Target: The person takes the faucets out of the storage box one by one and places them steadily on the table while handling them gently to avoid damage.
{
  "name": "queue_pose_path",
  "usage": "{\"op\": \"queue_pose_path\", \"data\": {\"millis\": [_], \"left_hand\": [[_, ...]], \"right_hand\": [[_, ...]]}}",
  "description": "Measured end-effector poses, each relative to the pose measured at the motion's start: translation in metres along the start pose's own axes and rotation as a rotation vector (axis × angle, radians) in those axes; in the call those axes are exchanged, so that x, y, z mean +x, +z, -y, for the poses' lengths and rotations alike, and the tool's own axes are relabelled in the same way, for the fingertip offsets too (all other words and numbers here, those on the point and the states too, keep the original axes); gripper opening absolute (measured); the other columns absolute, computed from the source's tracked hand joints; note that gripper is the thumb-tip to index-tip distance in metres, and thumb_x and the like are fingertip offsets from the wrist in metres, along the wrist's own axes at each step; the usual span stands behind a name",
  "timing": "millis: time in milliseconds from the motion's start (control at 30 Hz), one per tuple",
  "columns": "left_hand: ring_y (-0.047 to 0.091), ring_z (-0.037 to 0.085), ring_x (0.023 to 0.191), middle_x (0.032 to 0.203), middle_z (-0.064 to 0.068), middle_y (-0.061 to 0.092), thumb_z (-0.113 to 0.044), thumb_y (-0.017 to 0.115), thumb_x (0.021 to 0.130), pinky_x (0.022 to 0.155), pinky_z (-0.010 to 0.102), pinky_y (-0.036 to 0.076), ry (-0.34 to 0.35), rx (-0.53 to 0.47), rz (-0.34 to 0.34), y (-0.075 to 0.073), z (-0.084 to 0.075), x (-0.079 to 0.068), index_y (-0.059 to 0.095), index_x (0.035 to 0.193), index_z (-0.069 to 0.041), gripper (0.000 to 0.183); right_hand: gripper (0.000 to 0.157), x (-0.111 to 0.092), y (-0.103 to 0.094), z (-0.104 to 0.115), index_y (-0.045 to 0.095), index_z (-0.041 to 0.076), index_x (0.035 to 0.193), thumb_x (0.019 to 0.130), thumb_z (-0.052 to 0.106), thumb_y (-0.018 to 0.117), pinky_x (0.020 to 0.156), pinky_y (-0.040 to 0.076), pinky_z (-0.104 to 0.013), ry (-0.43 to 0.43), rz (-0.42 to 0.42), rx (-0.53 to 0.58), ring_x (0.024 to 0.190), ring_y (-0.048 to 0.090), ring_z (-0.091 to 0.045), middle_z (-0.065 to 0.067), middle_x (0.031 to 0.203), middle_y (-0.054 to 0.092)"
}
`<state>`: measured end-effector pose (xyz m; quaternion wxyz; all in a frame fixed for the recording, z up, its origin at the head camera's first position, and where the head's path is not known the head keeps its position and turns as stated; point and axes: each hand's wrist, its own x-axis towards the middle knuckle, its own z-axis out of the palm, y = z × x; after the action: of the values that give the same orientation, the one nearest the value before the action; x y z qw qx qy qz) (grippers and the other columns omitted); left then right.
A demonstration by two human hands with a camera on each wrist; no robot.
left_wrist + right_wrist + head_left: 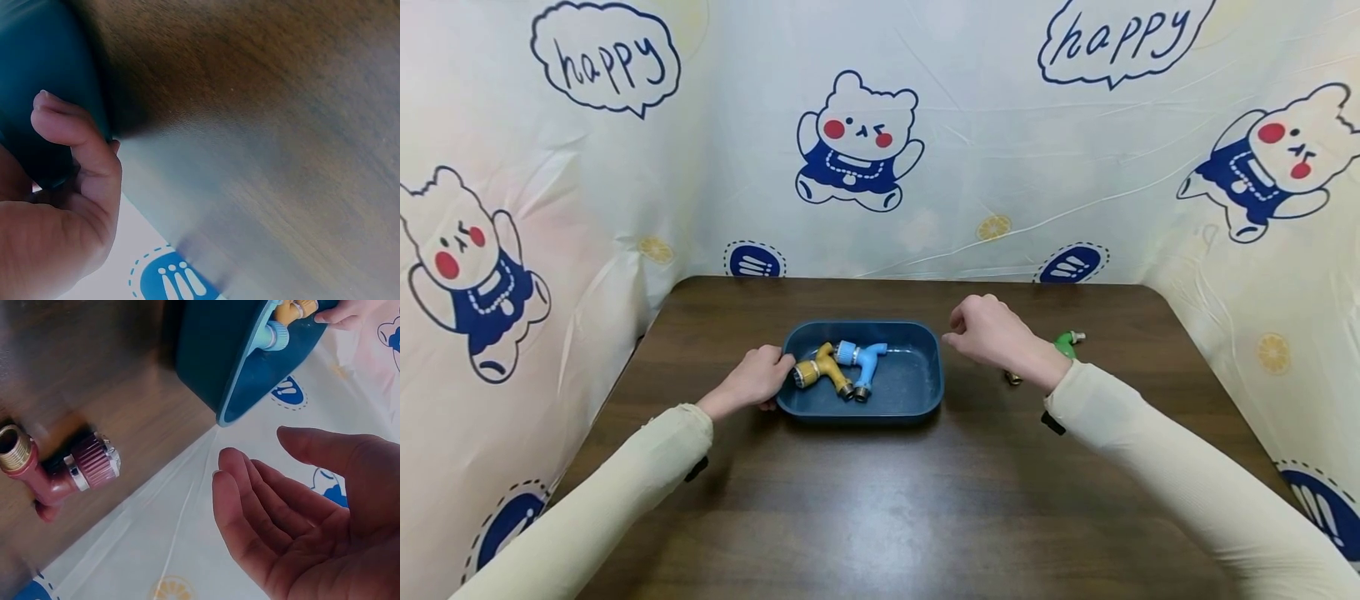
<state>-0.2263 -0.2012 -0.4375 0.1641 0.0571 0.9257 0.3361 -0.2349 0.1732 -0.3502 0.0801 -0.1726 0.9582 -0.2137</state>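
Observation:
My left hand [757, 375] grips the left end of a dark blue plastic bin [917, 408], thumb over its rim; the left wrist view shows the fingers curled against the bin's wall [37, 50]. Inside the bin lie a yellow tap [827, 367] and a light blue tap [868, 360], side by side and touching or nearly so. My right hand [988, 332] hovers just right of the bin with loosely bent fingers and nothing between them. A dark red tap [59, 478] lies on the table in the right wrist view. The right forearm partly hides a green tap [1064, 343].
The bin stands on a dark brown wooden table [880, 500] with rounded far corners. A brass end [1013, 378] shows below the right wrist; which tap it belongs to is unclear. Printed cloth [970, 150] surrounds the table at the back and both sides.

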Motion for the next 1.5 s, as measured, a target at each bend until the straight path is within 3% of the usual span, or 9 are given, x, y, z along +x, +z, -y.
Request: {"op": "queue_pose_path", "data": {"millis": [367,400,467,600,633,733,900,1333,1500], "left_hand": [[0.068,0.024,0.052,0.079,0.018,0.067,-0.021,0.038,0.111,0.049,0.036,0.059,0.008,-0.031,0.024,0.000,0.003,0.002,0.062,0.102,0.005,0.037],[0.067,0.023,0.051,0.078,0.017,0.066,-0.024,0.038,0.111,0.047,0.034,0.058,0.037,-0.043,0.027,0.001,0.011,0.007,0.062,0.100,0.004,0.038],[0.067,0.023,0.051,0.078,0.017,0.066,-0.024,0.039,0.111,0.047,0.035,0.058,0.048,-0.051,0.035,0.000,0.012,0.007,0.062,0.099,0.004,0.039],[0.066,0.023,0.051,0.078,0.017,0.066,-0.024,0.039,0.111,0.047,0.034,0.057,0.046,-0.046,0.029,0.000,0.012,0.007,0.062,0.099,0.004,0.038],[0.067,0.024,0.052,0.079,0.017,0.067,-0.021,0.039,0.110,0.048,0.035,0.059,0.017,-0.034,0.025,-0.001,0.004,0.002,0.062,0.101,0.005,0.036],[0.067,0.023,0.051,0.078,0.017,0.067,-0.020,0.038,0.111,0.048,0.035,0.058,0.003,-0.014,0.009,0.000,0.002,0.001,0.063,0.102,0.005,0.036],[0.067,0.024,0.050,0.076,0.016,0.067,-0.022,0.038,0.111,0.048,0.036,0.058,0.010,-0.016,0.009,0.000,0.007,0.004,0.063,0.100,0.003,0.037],[0.065,0.020,0.050,0.077,0.015,0.066,-0.020,0.037,0.111,0.048,0.034,0.057,-0.004,0.007,0.009,-0.001,0.000,0.000,0.062,0.102,0.005,0.036],[0.065,0.020,0.050,0.078,0.015,0.067,-0.020,0.037,0.111,0.048,0.034,0.058,-0.004,0.005,0.011,-0.001,0.000,0.000,0.063,0.103,0.005,0.037]], "right_hand": [[0.036,0.006,0.007,0.009,0.072,-0.005,0.125,0.097,0.018,0.075,0.081,0.062,-0.044,-0.025,-0.022,-0.006,0.085,0.073,-0.024,-0.019,0.112,0.075],[0.036,0.006,0.008,0.010,0.072,-0.005,0.125,0.097,0.017,0.075,0.080,0.062,-0.044,-0.028,-0.022,-0.003,0.084,0.073,-0.024,-0.019,0.111,0.075],[0.036,0.008,0.009,0.012,0.072,-0.006,0.125,0.097,0.017,0.075,0.081,0.063,-0.044,-0.036,-0.019,0.001,0.083,0.073,-0.023,-0.020,0.111,0.075],[0.036,0.011,0.011,0.017,0.072,-0.007,0.124,0.098,0.018,0.074,0.079,0.062,-0.042,-0.035,-0.006,0.002,0.078,0.072,-0.020,-0.017,0.106,0.076],[0.036,0.012,0.012,0.018,0.072,-0.007,0.124,0.098,0.018,0.074,0.078,0.063,-0.041,-0.035,0.000,0.002,0.077,0.072,-0.020,-0.017,0.106,0.076],[0.035,0.013,0.015,0.021,0.073,-0.006,0.122,0.098,0.019,0.075,0.073,0.062,-0.037,-0.029,0.012,0.000,0.073,0.070,-0.019,-0.015,0.102,0.075],[0.032,0.018,0.018,0.026,0.074,-0.005,0.121,0.099,0.019,0.075,0.063,0.060,-0.031,-0.028,0.030,0.001,0.064,0.067,-0.019,-0.011,0.088,0.071],[0.038,0.026,0.024,0.037,0.071,-0.004,0.127,0.100,0.022,0.075,0.071,0.064,-0.034,0.004,0.056,-0.033,0.074,0.072,-0.020,-0.019,0.114,0.073],[0.036,0.027,0.025,0.039,0.072,-0.003,0.124,0.100,0.024,0.074,0.068,0.062,-0.032,0.013,0.068,-0.039,0.071,0.070,-0.020,-0.016,0.106,0.073]]}}
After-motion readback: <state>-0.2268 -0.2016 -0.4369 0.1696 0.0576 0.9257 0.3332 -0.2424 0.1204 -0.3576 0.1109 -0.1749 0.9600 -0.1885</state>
